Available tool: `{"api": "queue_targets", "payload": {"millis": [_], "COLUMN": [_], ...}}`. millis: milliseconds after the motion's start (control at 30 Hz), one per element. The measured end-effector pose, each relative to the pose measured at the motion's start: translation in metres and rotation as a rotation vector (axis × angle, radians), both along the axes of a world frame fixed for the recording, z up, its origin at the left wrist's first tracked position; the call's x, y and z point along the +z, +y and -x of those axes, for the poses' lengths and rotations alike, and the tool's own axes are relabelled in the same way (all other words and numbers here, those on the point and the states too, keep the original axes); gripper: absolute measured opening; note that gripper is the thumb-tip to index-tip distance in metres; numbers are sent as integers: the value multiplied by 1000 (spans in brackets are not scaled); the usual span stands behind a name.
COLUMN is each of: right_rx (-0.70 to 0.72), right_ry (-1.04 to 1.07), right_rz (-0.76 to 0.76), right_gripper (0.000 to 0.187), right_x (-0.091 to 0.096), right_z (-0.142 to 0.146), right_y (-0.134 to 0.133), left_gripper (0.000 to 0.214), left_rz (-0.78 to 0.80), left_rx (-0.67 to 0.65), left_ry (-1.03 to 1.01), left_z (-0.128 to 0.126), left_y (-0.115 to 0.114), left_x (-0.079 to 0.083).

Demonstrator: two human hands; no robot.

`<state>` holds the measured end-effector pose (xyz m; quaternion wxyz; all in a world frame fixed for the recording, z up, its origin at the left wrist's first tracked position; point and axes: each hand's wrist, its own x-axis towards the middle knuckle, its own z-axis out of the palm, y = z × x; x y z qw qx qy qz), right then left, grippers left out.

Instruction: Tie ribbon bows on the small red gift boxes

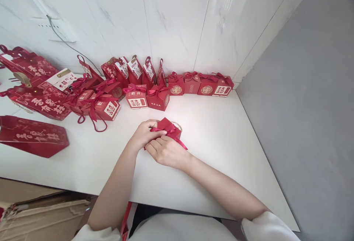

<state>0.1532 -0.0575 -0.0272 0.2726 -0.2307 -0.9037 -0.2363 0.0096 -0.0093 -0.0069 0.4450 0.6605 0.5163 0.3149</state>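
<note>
A small red gift box stands on the white table in front of me, with a twisted cord handle showing at its right side. A dark red ribbon lies across its top, one tail hanging down toward the right. My left hand is closed at the box's left side, its thumb on the ribbon. My right hand is curled in front of the box, fingers pinched on the ribbon close to the left thumb. The fingertips and the box's lower front are partly hidden behind my right hand.
Red boxes with ribbon bows stand in rows along the tiled wall. Behind them are pointed red boxes. Larger red bags crowd the left, with one open red bag nearer. A grey panel borders the table's right side.
</note>
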Motion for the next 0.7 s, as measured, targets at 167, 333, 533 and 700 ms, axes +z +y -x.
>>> {"api": "queue_targets", "payload": {"millis": [167,333,533,700], "right_rx": [126,157,230,-50], "right_ry": [4,10,458,650], "right_rz": [34,182,810,967], "right_gripper": [14,22,23,32], "right_x": [-7,-3,38,53], "right_z": [-1,-2,-42,-82], "right_y": [2,5,17,34], "left_gripper": [49,48,29,37], "left_rz": [8,8,106,271], "left_rx": [-27,-11,-207,-159], "left_ry": [19,27,-86,-188], "left_z": [-1,0,2,0], "left_y": [-1,1,-4,-10], "left_x": [3,-3,2,13]}}
